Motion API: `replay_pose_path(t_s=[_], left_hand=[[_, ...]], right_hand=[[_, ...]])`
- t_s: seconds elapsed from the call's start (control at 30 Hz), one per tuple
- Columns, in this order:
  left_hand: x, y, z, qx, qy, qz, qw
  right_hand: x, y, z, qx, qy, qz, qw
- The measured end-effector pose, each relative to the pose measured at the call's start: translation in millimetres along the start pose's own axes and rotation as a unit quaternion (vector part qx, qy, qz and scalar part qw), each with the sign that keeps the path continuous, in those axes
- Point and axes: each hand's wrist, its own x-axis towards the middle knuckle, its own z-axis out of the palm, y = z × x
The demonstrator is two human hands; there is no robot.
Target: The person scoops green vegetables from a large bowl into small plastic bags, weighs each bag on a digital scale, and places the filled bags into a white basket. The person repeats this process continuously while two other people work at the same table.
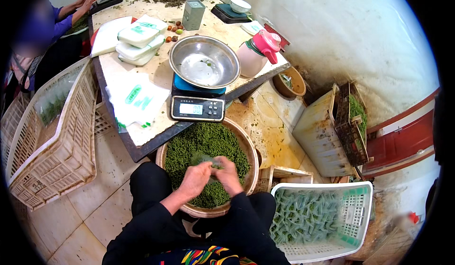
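Observation:
Both my hands are together over a wide round basin between my knees. Small green berries, which look like fresh green peppercorns, heap inside it. A small clear plastic bag with green contents is pinched at its top between my left hand and my right hand. My fingers partly hide the bag. Just beyond the basin, a digital scale carries a shallow steel bowl with a few green bits in it. Flat printed plastic bags lie left of the scale.
To my right stands a white plastic crate of filled bags. A large slatted crate is at left. The table holds bag stacks, a metal tin and a pink thermos jug. Another person's hands work at far left.

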Motion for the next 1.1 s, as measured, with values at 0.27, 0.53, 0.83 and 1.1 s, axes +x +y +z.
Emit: replay_pose_path(t_s=[0.27,0.53,0.83,1.1], left_hand=[[-2.2,5.2,-19.0,-0.013,0.038,-0.030,0.999],[2.6,-5.1,-13.2,-0.007,0.011,-0.038,0.999],[-0.4,-0.3,-3.2,0.099,-0.063,0.024,0.993],[15.4,88.9,-70.9,0.199,-0.087,0.190,0.957]], right_hand=[[-8.4,-42.5,-18.8,-0.090,0.002,-0.033,0.995],[-21.3,-45.9,5.5,-0.355,0.028,-0.278,0.892],[-16.6,1.6,2.7,-0.322,-0.033,-0.145,0.935],[-26.8,-75.9,-45.2,0.238,-0.062,-0.056,0.968]])
